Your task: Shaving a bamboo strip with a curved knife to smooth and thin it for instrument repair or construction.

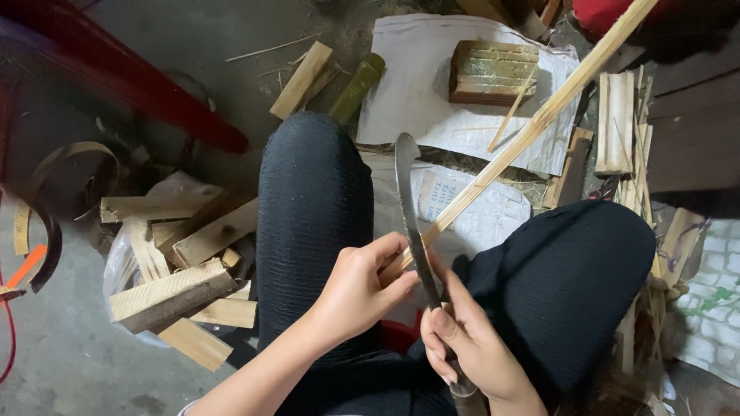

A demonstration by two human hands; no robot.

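— Bamboo strip, held where?
— Pinched at its near end by the left hand, fingers closed around it, just beside the blade. Rising from there up and away to the right, far end lost past the top edge.
— And the right hand?
— Clenched on the handle of a knife, fingers wrapped tight. Curved blade standing up between the two sets of fingers, touching the strip just above the left thumb.
— Feel of the strip?
— Probably light, thin and springy, yet stiff enough to stay straight unsupported. Likely splintery at the edges and prone to splitting along the grain. Best gripped close to the blade, flat faces between thumb and forefinger, clear of the cutting edge.
— Counts, working outward?
— One strip in hand, one knife. Beneath the fingers, two knees in black cloth. Left of the left fingers, a heap of pale wood offcuts, roughly eight, overlapping, so no exact count. Beyond the fingers, two white sacks on the floor, one brown block on the farther sack, one green bamboo piece beside it. Right of the right fingers, a bundle of split strips, too tightly stacked for a number. Far to the left, one red plastic leg.
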